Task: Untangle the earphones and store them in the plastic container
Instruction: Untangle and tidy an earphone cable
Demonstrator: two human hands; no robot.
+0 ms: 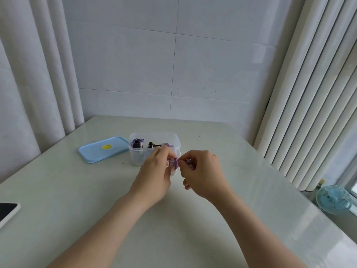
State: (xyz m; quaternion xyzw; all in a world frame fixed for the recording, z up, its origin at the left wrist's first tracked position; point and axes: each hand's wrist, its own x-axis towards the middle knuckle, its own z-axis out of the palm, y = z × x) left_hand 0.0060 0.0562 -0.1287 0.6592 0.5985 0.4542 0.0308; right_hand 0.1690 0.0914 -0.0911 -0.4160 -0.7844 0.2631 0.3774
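Pale and glossy, the tabletop (96, 219) is marked at its near left edge by a dark-screened device (7, 210). Toward the middle, a small coil of purple earphones (174, 163) is pinched between the left hand (156, 172) and the right hand (202, 174), both with fingers curled. Just behind them, the clear plastic container (138, 157) is left open, with purple and black items seen inside. A blue lid (103, 149) is laid flat just beside its left wall.
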